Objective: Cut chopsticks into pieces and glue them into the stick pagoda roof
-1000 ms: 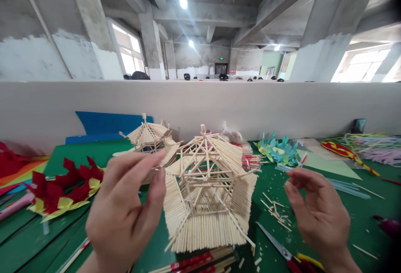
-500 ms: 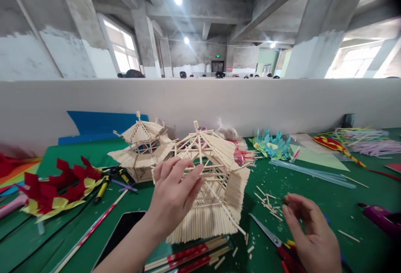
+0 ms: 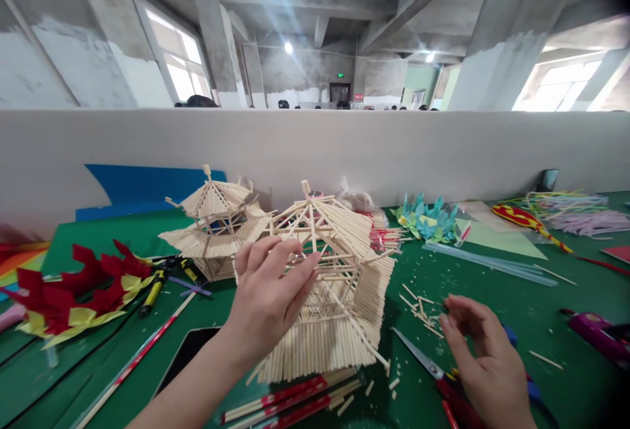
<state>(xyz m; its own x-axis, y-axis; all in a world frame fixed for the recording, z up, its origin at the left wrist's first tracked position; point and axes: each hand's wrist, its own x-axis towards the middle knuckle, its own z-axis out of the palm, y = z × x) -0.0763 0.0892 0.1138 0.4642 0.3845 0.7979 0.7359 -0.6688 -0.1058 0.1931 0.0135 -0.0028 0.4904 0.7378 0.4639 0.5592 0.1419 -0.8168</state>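
A pavilion model built of thin wooden sticks [image 3: 325, 347] stands in front of me, its roof partly open framework. My left hand [image 3: 270, 285] reaches over its left side, fingers bent and thumb against the upper frame; the fingertips' exact contact is partly hidden. To the right, my right hand [image 3: 485, 357] hovers above the table with curled fingers, thumb and forefinger tips close together. Whatever is between them is too small to make out. Below that hand lie scissors [image 3: 418, 353] with red handles. Short stick offcuts [image 3: 420, 311] are scattered just left of its fingertips.
Another stick pavilion [image 3: 214, 222] stands behind on the left. A red and yellow felt crown [image 3: 88, 291], a phone [image 3: 184, 357] and packaged sticks [image 3: 295, 399] lie nearby. A purple glue gun [image 3: 598, 334] rests at the right. A white partition [image 3: 315, 147] borders the table's back.
My view has tilted slightly downward, so most things sit a little higher. My left hand stays at the pavilion's frame; my right thumb and forefinger remain close together above the table.
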